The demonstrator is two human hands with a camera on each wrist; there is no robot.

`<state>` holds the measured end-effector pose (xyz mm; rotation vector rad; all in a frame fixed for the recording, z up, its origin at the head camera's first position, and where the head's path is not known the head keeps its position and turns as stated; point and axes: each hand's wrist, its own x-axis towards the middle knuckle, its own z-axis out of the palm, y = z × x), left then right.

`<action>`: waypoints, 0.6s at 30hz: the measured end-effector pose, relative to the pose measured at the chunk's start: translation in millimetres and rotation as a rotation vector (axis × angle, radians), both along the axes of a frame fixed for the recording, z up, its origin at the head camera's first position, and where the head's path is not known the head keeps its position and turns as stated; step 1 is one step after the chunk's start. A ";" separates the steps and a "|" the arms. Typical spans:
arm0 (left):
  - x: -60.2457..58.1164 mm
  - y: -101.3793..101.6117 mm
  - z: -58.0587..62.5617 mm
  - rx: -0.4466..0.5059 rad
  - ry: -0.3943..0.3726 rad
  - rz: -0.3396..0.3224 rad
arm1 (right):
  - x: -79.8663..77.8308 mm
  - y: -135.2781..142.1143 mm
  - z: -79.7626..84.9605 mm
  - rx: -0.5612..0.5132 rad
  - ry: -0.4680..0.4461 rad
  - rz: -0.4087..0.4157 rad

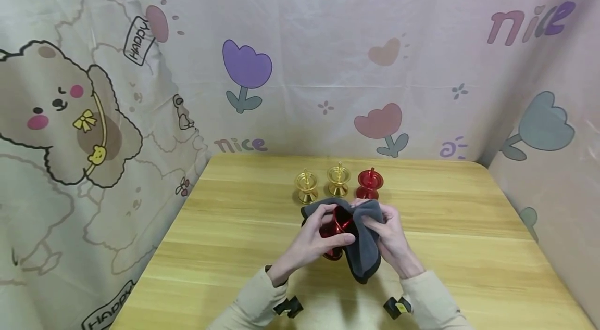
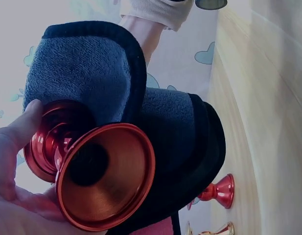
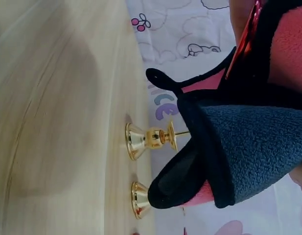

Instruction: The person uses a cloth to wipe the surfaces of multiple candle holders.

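Observation:
Low over the wooden table, my left hand [image 1: 307, 241] grips a shiny red metal candle holder [image 2: 111, 188] by its side, tilted over, thumb along one edge. One flared, hollow end of it faces the left wrist camera. My right hand [image 1: 392, 236] pinches a grey cloth [image 1: 364, 252] with black edging, fingers bunched into its folds. That cloth wraps behind and beside the red holder, overlapping its dish in the head view. A pink underside [image 3: 290, 49] of the cloth shows in the right wrist view. Folds cover part of my right fingers.
Behind my hands stand two gold candle holders [image 1: 307, 195] and another red candle holder [image 1: 367, 194], upright in a row. The light wooden table [image 1: 225, 226] ends at a printed curtain [image 1: 290, 127] along the back and sides. Small black devices [image 1: 289, 307] sit at both wrists.

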<state>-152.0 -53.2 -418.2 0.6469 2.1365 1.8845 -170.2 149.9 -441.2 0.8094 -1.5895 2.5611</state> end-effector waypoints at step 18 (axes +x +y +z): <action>2.5 3.2 -1.2 -0.022 0.035 0.028 | -0.2 -1.2 -3.3 0.220 0.151 -0.109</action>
